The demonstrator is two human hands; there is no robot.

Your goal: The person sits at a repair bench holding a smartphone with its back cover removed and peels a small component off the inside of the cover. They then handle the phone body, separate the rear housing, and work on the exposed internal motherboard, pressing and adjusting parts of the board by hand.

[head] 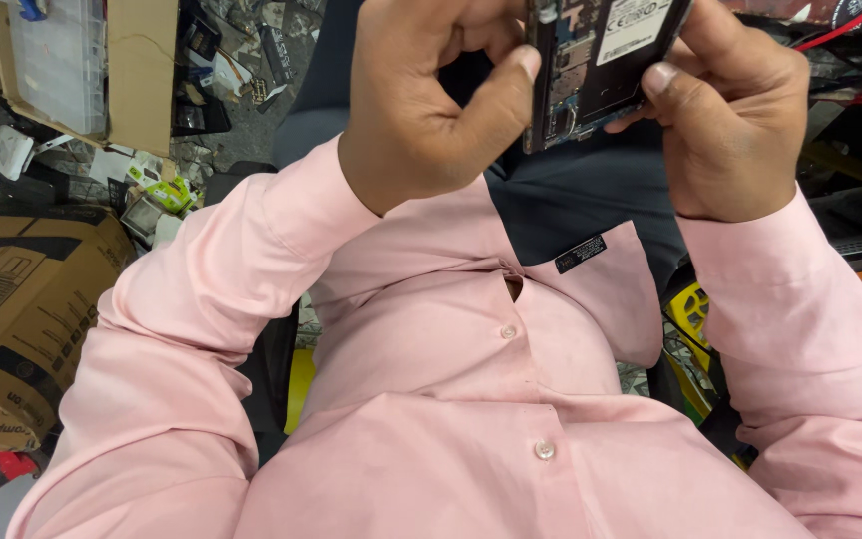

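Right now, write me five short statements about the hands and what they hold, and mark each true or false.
1. Both hands hold an opened phone with its back cover off. True.
2. The left hand lies flat on the cardboard box. False: it grips the phone's left edge.
3. The right hand holds the phone's right side. True.
4. The person wears a blue shirt. False: the shirt is pink.
5. The phone rests on a table. False: it is held above the lap.
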